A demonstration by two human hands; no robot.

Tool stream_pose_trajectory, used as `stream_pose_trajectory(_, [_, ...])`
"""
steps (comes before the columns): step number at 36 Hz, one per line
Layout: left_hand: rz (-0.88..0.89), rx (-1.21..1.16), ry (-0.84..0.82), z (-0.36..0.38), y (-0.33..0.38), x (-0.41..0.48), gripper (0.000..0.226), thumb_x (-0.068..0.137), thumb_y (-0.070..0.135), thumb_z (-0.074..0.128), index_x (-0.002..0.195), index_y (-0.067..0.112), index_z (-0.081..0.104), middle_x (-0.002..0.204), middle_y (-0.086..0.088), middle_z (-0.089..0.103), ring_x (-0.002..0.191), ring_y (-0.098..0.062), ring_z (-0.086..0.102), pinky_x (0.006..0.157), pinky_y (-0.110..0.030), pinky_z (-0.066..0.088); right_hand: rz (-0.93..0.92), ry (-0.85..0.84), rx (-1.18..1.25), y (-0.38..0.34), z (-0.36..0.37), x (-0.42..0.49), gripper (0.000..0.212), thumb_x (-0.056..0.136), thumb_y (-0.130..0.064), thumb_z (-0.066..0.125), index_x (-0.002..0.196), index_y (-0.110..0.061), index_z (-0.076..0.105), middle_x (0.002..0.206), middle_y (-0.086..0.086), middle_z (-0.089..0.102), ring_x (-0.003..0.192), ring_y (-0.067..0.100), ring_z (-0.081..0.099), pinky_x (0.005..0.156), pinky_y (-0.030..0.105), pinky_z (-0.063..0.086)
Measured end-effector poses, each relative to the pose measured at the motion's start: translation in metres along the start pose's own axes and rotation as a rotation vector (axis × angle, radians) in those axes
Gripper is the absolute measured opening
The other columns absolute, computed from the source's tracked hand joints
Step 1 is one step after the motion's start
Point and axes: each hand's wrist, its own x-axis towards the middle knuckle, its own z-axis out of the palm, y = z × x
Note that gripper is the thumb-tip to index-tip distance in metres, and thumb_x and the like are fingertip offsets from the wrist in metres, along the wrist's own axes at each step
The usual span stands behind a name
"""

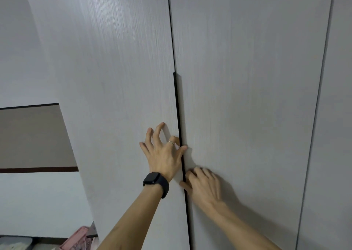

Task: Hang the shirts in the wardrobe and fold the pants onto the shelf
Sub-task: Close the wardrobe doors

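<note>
White wall [22, 59] bears a taupe panel [32, 135] edged in dark trim.

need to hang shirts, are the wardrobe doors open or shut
Shut: the wardrobe doors lie flush, only a thin dark seam between them.
</note>
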Motion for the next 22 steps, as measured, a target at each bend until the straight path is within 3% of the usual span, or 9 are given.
stream_pose_trajectory(5, [0.019,0.046,-0.012,0.002,-0.005,0.003,0.029,0.077,0.056,0.079,0.085,0.030,0.068,0.154,-0.006,0.033,0.139,-0.044,0.025,0.101,-0.069,0.028,-0.062,0.113,-0.029,0.010,0.014,-0.001,0.034,0.070,-0.056,0.083,0.075,-0.027,0.068,0.079,-0.003,0.054,0.077,0.021,0.054,0.071,0.035,0.040])
stream_pose_trajectory(9, [0.075,0.074,0.029,0.009,-0.014,0.003,0.030,0.078,0.058,0.078,0.083,0.030,0.069,0.152,-0.004,0.030,0.138,-0.045,0.027,0.099,-0.070,0.032,-0.108,0.193,0.011,0.016,0.030,-0.001,0.034,0.073,-0.053,0.082,0.076,-0.027,0.061,0.084,-0.004,0.052,0.082,0.021,0.045,0.074,0.035,0.031])
stream_pose_trajectory(12, [0.143,0.101,0.079,0.016,-0.024,0.004,0.036,0.081,0.062,0.073,0.099,0.032,0.066,0.152,-0.004,0.030,0.138,-0.045,0.029,0.098,-0.070,0.033,-0.104,0.211,0.025,0.019,0.034,0.001,0.036,0.068,-0.054,0.085,0.080,-0.028,0.063,0.104,-0.002,0.056,0.098,0.022,0.049,0.084,0.039,0.034])
stream_pose_trajectory(14, [0.148,0.108,0.081,0.023,-0.031,0.004,0.053,0.083,0.066,0.067,0.126,0.035,0.057,0.156,-0.004,0.027,0.141,-0.043,0.027,0.102,-0.070,0.030,-0.102,0.214,0.015,0.023,0.035,0.002,0.038,0.070,-0.056,0.081,0.093,-0.030,0.067,0.129,0.002,0.054,0.122,0.025,0.049,0.097,0.047,0.034])
stream_pose_trajectory(16, [0.163,0.132,0.061,0.029,-0.039,-0.001,0.067,0.091,0.068,0.052,0.149,0.038,0.038,0.164,-0.003,0.016,0.149,-0.039,0.017,0.112,-0.068,0.017,-0.092,0.244,0.017,0.031,0.034,0.003,0.047,0.076,-0.062,0.071,0.113,-0.033,0.065,0.148,0.007,0.046,0.139,0.028,0.040,0.109,0.055,0.028])
stream_pose_trajectory(18, [0.191,0.161,0.028,0.035,-0.049,-0.007,0.067,0.097,0.068,0.032,0.157,0.041,0.020,0.169,0.000,0.004,0.154,-0.034,0.002,0.117,-0.064,0.003,-0.057,0.290,0.013,0.040,0.030,0.008,0.060,0.083,-0.067,0.060,0.132,-0.033,0.056,0.158,0.009,0.037,0.148,0.028,0.030,0.116,0.060,0.019])
stream_pose_trajectory(22, [0.220,0.210,0.030,0.045,-0.067,-0.009,0.060,0.102,0.060,0.018,0.159,0.043,0.008,0.169,0.001,-0.001,0.155,-0.028,-0.003,0.117,-0.064,0.000,0.019,0.391,0.024,0.056,0.017,0.034,0.064,0.093,-0.060,0.047,0.151,-0.032,0.041,0.167,0.008,0.020,0.154,0.028,0.018,0.119,0.063,0.004])
